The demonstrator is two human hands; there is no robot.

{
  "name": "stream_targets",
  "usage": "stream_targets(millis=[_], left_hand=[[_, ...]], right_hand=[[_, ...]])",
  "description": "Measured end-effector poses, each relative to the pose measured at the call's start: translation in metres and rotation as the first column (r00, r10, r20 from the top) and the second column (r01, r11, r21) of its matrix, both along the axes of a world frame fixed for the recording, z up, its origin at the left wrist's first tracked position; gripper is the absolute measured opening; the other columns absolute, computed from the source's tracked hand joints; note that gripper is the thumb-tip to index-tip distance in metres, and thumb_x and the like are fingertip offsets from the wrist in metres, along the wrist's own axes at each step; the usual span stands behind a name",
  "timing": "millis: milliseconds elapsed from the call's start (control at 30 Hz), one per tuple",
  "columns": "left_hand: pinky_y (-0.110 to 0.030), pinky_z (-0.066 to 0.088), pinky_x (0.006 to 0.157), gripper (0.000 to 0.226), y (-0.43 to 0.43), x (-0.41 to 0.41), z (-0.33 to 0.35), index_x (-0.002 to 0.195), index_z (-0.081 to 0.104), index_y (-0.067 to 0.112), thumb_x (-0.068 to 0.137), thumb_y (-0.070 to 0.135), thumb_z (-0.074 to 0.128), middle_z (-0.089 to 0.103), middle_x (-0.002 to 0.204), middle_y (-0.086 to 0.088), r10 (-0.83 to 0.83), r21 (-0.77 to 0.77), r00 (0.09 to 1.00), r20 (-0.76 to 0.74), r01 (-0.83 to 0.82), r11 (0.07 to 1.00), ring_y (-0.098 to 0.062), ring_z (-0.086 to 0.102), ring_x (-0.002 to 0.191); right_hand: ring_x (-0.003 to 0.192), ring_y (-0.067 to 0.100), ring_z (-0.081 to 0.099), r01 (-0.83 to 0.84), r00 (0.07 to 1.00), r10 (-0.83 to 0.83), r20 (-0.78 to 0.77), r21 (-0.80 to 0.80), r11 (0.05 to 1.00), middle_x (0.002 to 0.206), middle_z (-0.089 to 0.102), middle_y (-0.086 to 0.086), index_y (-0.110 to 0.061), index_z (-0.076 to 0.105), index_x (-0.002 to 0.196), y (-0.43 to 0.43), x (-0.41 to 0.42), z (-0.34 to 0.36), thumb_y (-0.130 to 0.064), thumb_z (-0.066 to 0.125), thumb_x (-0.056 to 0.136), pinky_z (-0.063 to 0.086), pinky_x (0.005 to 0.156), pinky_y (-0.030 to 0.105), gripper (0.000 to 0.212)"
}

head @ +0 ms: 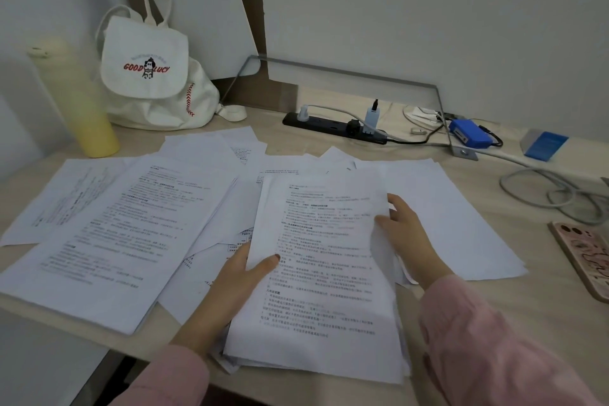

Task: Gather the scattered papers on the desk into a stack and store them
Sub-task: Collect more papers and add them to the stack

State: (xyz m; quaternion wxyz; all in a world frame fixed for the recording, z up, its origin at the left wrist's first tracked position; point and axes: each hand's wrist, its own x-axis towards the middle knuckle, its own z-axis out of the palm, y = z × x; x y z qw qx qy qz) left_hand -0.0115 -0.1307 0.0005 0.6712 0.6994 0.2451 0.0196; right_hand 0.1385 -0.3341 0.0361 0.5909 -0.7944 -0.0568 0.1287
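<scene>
A stack of printed papers (323,273) lies near the desk's front edge, tilted and slightly raised. My left hand (237,277) pinches its left edge, thumb on top. My right hand (408,234) grips its right edge, fingers curled around the sheets. More loose papers (108,234) are spread over the left half of the desk, overlapping one another. Blank sheets (454,208) lie to the right under the stack. Further sheets (211,148) fan out at the back.
A white canvas backpack (148,76) and a yellow bottle (79,102) stand at the back left. A black power strip (333,127) with plugs, a blue box (469,135) and cables (553,191) lie at the back right. A phone (583,257) rests at the right edge.
</scene>
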Motion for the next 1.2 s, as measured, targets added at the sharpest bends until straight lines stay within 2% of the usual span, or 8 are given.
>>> stream_targets(millis=[100,167,333,600,900,967,1100,1200], left_hand=[[-0.014,0.050,0.065,0.026,0.001,0.000,-0.001,0.104,0.057,0.040,0.090,0.018,0.058,0.067,0.098,0.020,-0.028,0.035,1.000,0.003,0.028,0.999,0.001,0.066,0.086],[-0.013,0.048,0.064,0.026,0.002,0.000,-0.002,0.102,0.057,0.040,0.092,0.016,0.054,0.065,0.097,0.021,-0.022,0.049,1.000,0.001,0.022,0.999,0.003,0.064,0.086],[-0.022,0.048,0.073,0.024,0.006,-0.002,-0.006,0.114,0.055,0.033,0.096,0.019,0.045,0.065,0.106,0.013,0.039,0.044,0.999,-0.009,-0.039,0.998,-0.007,0.062,0.096],[-0.029,0.051,0.071,0.025,0.005,-0.001,-0.008,0.119,0.055,0.023,0.096,0.018,0.045,0.067,0.107,0.003,0.173,-0.075,0.985,0.015,-0.172,0.982,-0.016,0.065,0.094],[-0.029,0.051,0.072,0.022,0.005,-0.003,-0.008,0.111,0.058,0.027,0.096,0.018,0.045,0.069,0.105,0.004,0.160,-0.061,0.987,0.022,-0.158,0.986,-0.014,0.066,0.093],[-0.032,0.052,0.075,0.022,0.006,-0.003,-0.008,0.112,0.058,0.028,0.096,0.019,0.045,0.070,0.105,0.004,0.157,-0.060,0.987,0.017,-0.156,0.986,-0.016,0.067,0.093],[-0.044,0.051,0.089,0.022,0.006,-0.003,-0.008,0.113,0.057,0.028,0.096,0.020,0.045,0.069,0.107,0.002,0.161,-0.051,0.987,0.004,-0.160,0.986,-0.020,0.066,0.097],[-0.041,0.051,0.089,0.024,0.006,-0.002,-0.008,0.116,0.056,0.026,0.096,0.019,0.045,0.069,0.106,0.004,0.160,-0.047,0.987,0.004,-0.160,0.986,-0.018,0.066,0.096]], right_hand=[[0.097,0.021,0.062,-0.012,1.000,0.012,-0.005,-0.035,0.999,0.113,0.064,0.005,-0.020,0.049,0.125,0.004,0.003,-0.007,-0.010,0.046,0.093,0.051,0.087,0.036,0.034],[0.109,0.022,0.054,0.049,0.992,-0.022,0.121,-0.227,0.973,0.127,0.055,0.007,-0.018,0.045,0.132,-0.005,0.007,-0.014,-0.013,0.048,0.093,0.041,0.093,0.030,0.039],[0.130,0.034,0.035,0.166,0.971,0.006,0.237,-0.696,0.699,0.144,0.036,0.016,-0.013,0.037,0.138,-0.040,0.012,-0.028,-0.024,0.052,0.090,0.036,0.100,0.041,0.052],[0.128,0.031,0.039,0.166,0.968,0.080,0.239,-0.844,0.511,0.139,0.043,0.010,-0.016,0.033,0.139,-0.043,0.005,-0.036,-0.053,0.046,0.086,0.037,0.100,0.043,0.065],[0.095,0.027,0.060,0.210,0.892,0.330,0.309,-0.929,0.303,0.108,0.059,0.009,-0.010,0.044,0.118,-0.030,0.003,-0.027,-0.012,0.036,0.092,0.035,0.063,0.027,0.028],[0.093,0.028,0.061,0.215,0.902,0.285,0.323,-0.911,0.352,0.105,0.062,0.011,-0.009,0.046,0.119,-0.035,0.008,-0.026,-0.005,0.036,0.092,0.035,0.063,0.027,0.030],[0.086,0.034,0.057,0.275,0.917,-0.004,0.400,-0.621,0.734,0.096,0.063,0.018,-0.006,0.055,0.119,-0.051,0.011,-0.013,-0.001,0.037,0.093,0.031,0.064,0.030,0.032],[0.078,0.027,0.054,0.166,0.947,-0.042,0.319,-0.372,0.913,0.094,0.063,0.008,-0.013,0.060,0.114,-0.059,0.008,0.002,-0.006,0.041,0.094,0.037,0.058,0.029,0.029]])
